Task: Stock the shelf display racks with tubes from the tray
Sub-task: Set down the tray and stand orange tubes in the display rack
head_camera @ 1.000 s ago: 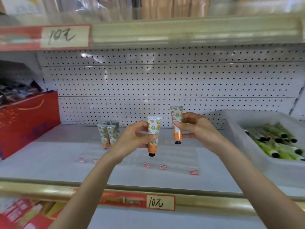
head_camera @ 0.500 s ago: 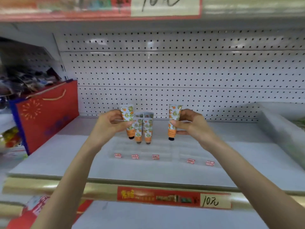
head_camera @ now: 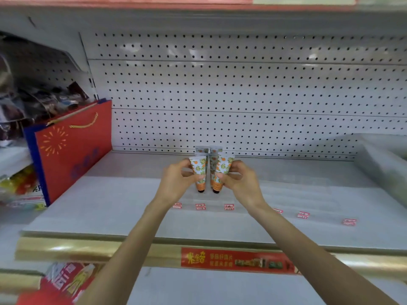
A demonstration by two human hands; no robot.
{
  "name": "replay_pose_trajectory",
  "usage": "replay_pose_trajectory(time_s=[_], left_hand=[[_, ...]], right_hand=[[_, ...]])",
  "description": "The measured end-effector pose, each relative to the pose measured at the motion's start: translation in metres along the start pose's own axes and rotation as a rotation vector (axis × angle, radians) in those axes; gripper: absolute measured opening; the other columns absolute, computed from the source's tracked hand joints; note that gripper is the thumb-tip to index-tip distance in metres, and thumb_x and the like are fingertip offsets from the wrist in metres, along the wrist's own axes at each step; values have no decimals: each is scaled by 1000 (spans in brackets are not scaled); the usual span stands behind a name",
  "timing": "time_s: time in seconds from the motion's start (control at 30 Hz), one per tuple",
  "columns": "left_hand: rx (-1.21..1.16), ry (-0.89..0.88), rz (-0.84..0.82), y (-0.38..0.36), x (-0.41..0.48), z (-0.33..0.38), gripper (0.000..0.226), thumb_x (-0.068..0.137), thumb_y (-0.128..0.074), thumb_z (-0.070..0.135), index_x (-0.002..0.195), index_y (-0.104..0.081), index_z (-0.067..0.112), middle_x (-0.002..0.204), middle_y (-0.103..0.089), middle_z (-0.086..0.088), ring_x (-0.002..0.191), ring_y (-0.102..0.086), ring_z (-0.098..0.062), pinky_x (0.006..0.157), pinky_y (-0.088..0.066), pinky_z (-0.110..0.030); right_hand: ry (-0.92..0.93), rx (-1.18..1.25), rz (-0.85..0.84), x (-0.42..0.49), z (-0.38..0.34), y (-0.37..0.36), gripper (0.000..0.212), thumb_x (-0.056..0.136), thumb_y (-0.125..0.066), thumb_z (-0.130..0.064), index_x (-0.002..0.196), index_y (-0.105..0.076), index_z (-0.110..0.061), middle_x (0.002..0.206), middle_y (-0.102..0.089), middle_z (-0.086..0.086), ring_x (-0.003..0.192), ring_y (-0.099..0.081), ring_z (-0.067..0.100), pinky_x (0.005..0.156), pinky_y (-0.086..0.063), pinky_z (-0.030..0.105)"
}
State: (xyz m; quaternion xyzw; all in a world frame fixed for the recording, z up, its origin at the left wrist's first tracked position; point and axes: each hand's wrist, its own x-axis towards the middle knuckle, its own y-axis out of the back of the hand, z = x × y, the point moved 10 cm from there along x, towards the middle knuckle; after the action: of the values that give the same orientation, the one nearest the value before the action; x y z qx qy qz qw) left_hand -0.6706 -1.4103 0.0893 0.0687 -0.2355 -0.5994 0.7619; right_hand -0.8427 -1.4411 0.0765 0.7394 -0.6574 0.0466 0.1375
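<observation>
Both grips have drawn together since half a second ago: the two held tubes were then well apart, and now they hang side by side.

- Left grip [head_camera: 176, 183]: thumb and fingers pinch the left tube [head_camera: 198, 170], upright, black cap down.
- Right grip [head_camera: 240, 183]: pinches the right tube [head_camera: 222, 169], cap down, its top leaning slightly right.
- Both held tubes sit just in front of the standing tubes [head_camera: 208, 150], low over the shelf [head_camera: 110, 205]. Whether the caps touch it cannot be told.
- Left of the standing tubes, well apart: red gift bag [head_camera: 72, 150].
- Right of them, well apart at the frame edge: tray [head_camera: 385, 164], blurred, contents unreadable.
- In front of them: a row of small red price labels [head_camera: 200, 206].
- Behind them: white pegboard [head_camera: 242, 95].
</observation>
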Motion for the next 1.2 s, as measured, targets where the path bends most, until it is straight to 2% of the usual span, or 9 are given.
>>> replay_pose_trajectory(time_s=[0.13, 0.27, 0.33, 0.43, 0.63, 0.77, 0.93, 1.07, 1.2], left_hand=[[6, -6, -4, -4, -3, -9, 27, 77, -74, 12, 102, -66, 14, 86, -69, 6, 76, -62, 2, 61, -44, -3], [11, -20, -6, -4, -3, -11, 27, 77, -74, 12, 103, -66, 13, 85, -67, 8, 77, -61, 3, 62, -43, -2], [12, -28, -4, -5, -2, -10, 27, 76, -74, 11, 102, -66, 13, 83, -66, 12, 78, -61, 2, 63, -43, -3], [29, -38, 9, -5, -1, -9, 26, 75, -75, 11, 99, -65, 14, 83, -64, 12, 78, -60, 1, 64, -43, -2], [61, -44, 16, -6, -1, -10, 29, 76, -75, 12, 102, -63, 12, 88, -63, 8, 81, -58, -3, 65, -43, -2], [57, -40, 11, -7, 0, -8, 26, 77, -74, 11, 99, -62, 13, 87, -62, 8, 78, -55, 6, 65, -42, -1], [67, -32, 10, -5, -1, -8, 26, 76, -74, 13, 98, -61, 14, 88, -63, 6, 78, -55, 6, 62, -41, 0], [97, -23, 48, 8, -3, -7, 32, 77, -75, 21, 104, -61, 13, 95, -63, 4, 85, -59, -5, 63, -40, -3], [132, -43, 164, 34, -6, 9, 35, 81, -70, 26, 110, -61, 10, 100, -62, 3, 90, -58, -10, 65, -38, -1]], right_hand=[[24, -78, -3, 2, 2, -5, 22, 81, -71, -13, 99, -58, -14, 93, -64, -2, 78, -61, 8, 75, -54, 28], [36, -117, -12, 3, 2, -10, 20, 81, -71, -11, 96, -58, -14, 90, -62, -4, 77, -58, 1, 64, -46, 7], [36, -156, -26, 2, 5, -14, 20, 81, -71, -12, 96, -57, -14, 88, -61, -6, 77, -57, 0, 62, -44, 4], [36, -195, -16, 1, 10, -14, 22, 81, -72, -13, 99, -58, -11, 92, -62, -4, 81, -58, 6, 64, -45, 7], [25, -243, -39, 3, 9, -14, 27, 81, -72, -13, 102, -57, -8, 86, -58, -8, 76, -56, 4, 58, -41, 1], [18, -271, -50, 3, 9, -14, 27, 81, -72, -15, 103, -58, -8, 81, -55, -14, 79, -57, 9, 57, -40, 1], [0, -265, -63, 4, 10, -11, 27, 78, -75, -16, 98, -58, -11, 84, -58, -9, 77, -57, 7, 58, -40, 0], [8, -269, -66, 5, 6, -2, 31, 77, -76, -22, 100, -58, -10, 91, -60, -4, 82, -58, 11, 60, -41, 2], [22, -344, -91, 11, -10, 13, 32, 82, -69, -33, 105, -58, -13, 99, -60, -2, 87, -57, 13, 59, -40, 5]])
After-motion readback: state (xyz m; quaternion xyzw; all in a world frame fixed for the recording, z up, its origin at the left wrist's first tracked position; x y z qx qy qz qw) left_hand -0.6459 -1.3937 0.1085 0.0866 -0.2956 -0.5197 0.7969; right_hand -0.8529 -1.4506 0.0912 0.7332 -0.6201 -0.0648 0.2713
